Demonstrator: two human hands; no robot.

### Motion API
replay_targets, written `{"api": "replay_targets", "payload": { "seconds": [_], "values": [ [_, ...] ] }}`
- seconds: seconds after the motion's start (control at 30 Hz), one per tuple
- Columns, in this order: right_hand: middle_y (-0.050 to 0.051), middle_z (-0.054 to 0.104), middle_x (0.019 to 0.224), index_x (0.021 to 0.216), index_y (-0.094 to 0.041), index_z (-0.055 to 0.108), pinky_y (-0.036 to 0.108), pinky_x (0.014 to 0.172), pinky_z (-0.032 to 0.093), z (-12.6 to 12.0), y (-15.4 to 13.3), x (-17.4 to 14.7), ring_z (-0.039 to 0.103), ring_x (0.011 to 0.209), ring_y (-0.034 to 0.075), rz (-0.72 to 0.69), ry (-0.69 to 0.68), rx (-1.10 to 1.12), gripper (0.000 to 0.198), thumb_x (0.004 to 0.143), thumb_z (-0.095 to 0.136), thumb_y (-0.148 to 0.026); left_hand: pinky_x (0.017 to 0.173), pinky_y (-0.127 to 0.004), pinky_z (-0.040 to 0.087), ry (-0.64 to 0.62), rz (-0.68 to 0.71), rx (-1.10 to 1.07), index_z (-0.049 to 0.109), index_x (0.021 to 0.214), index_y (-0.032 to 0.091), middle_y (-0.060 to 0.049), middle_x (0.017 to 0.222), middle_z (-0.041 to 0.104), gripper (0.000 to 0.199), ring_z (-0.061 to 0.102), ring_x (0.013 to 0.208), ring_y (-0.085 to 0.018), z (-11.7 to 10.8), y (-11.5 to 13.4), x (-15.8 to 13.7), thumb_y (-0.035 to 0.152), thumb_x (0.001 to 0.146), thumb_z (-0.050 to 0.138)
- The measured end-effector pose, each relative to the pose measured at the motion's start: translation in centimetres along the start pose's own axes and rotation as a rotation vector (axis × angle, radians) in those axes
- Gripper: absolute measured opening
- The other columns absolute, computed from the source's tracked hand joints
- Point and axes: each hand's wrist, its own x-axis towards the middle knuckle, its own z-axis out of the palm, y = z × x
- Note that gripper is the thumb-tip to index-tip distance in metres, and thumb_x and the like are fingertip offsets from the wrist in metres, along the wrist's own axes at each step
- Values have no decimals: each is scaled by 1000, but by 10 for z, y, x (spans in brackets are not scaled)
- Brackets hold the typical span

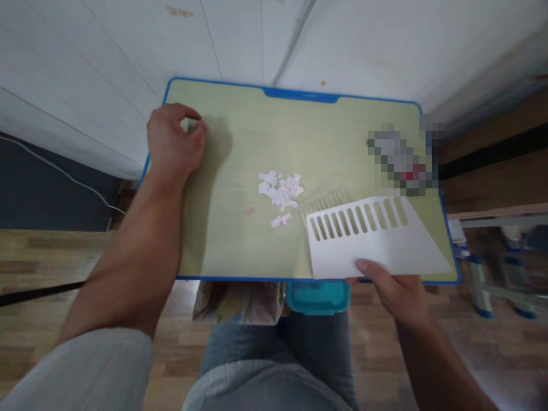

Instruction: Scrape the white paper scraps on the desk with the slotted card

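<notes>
My right hand (396,291) grips the near edge of a flat white slotted board (368,248), thumb on top and the other fingers mostly underneath. A row of slots runs along the board's far side, and its right end slants to a point. It is held over the right front of the pale green table (240,245). Small torn paper pieces (282,191) lie in a loose pile left of the board, with a few apart in front. My left hand (177,140) is at the table's left edge, its fingers curled into a pinch; whatever they hold, if anything, is hidden.
A pixelated object (398,160) lies at the table's right side. A blue rim surrounds the tabletop, and a white panelled wall (240,40) stands behind it. Below the front edge are a teal container (317,298) and a patterned cloth item (240,302). Shelving stands at right.
</notes>
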Motion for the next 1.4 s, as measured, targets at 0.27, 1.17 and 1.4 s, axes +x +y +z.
{"api": "replay_targets", "payload": {
  "seconds": [0.27,1.17,1.4],
  "values": [
    [0,74,63,74,-27,71,34,52,58,23,15,40,65,51,20,-168,349,270,29,87,90,-44,134,-51,50,90,28,-109,81,120,19,-14,140,82,21,70,141,-33,12,42,7,21,100,74],
    [12,83,74,81,-22,75,36,59,62,82,-2,97,70,56,21,-137,220,203,42,83,83,-64,121,-53,54,45,-29,-34,76,120,24,-17,137,83,22,71,140,-41,14,63,-11,23,101,67],
    [7,77,63,72,-26,72,38,57,62,66,6,79,67,51,23,-123,292,187,37,84,83,-59,114,-49,58,31,-231,-167,73,111,25,-15,127,84,17,77,126,-37,6,70,14,21,95,69]
  ]
}}
